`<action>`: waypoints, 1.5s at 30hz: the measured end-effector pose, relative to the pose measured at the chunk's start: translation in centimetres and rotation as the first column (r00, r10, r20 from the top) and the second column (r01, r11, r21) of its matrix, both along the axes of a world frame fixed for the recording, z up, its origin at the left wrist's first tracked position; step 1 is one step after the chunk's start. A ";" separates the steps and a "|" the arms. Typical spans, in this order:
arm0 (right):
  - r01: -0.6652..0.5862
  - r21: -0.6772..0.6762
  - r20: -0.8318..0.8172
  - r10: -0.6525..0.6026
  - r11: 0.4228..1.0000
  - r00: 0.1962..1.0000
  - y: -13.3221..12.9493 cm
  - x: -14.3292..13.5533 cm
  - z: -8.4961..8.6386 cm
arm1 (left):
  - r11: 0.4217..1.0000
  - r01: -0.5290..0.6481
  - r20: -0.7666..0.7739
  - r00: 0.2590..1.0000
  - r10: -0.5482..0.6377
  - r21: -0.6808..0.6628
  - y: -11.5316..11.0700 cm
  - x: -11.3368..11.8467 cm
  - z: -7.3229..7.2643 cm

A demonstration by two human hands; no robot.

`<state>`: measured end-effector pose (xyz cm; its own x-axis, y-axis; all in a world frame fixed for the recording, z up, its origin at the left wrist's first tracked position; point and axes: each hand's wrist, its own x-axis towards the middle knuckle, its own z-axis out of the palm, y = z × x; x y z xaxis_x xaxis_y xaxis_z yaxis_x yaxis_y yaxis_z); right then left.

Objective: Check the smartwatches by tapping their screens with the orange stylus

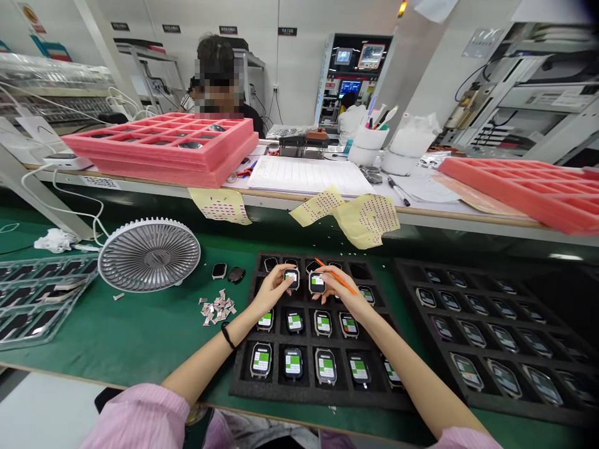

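Note:
My left hand (275, 288) is closed on a smartwatch case (291, 279) with a lit screen, the thumb resting at its edge. Beside it, my right hand (337, 285) holds a second lit smartwatch case (317, 282), and an orange pen-like stick (337, 277) lies across the same hand. Both hands are above a black foam tray (306, 391), whose compartments hold several watch cases. Many of those, such as the watch case (326, 366) in the front row, show green and white screens. The fingers hide part of the tray's back rows.
A second black foam tray (461, 399) of watches lies at the right. Left of my hands are a grey fan (156, 257), small loose pieces (218, 308) and a clear tray (44, 337). Pink foam trays (168, 165) stand on the shelf, with a person behind.

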<state>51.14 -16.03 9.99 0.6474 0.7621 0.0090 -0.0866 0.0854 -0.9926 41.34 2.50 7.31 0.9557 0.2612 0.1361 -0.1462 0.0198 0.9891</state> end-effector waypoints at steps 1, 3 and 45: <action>-0.018 0.006 0.006 0.017 1.000 1.000 0.0 0.0 0.0 | 1.000 -0.003 0.010 1.000 0.003 0.000 0.0 0.0 0.0; -0.048 0.014 0.018 0.048 0.999 0.999 0.0 -0.1 0.0 | 1.000 -0.009 0.025 1.000 0.009 0.004 -0.1 0.1 -0.1; 0.003 0.016 0.012 -0.003 1.000 1.000 0.1 -0.1 0.0 | 0.999 0.021 -0.018 1.000 -0.022 -0.027 0.1 -0.1 -0.1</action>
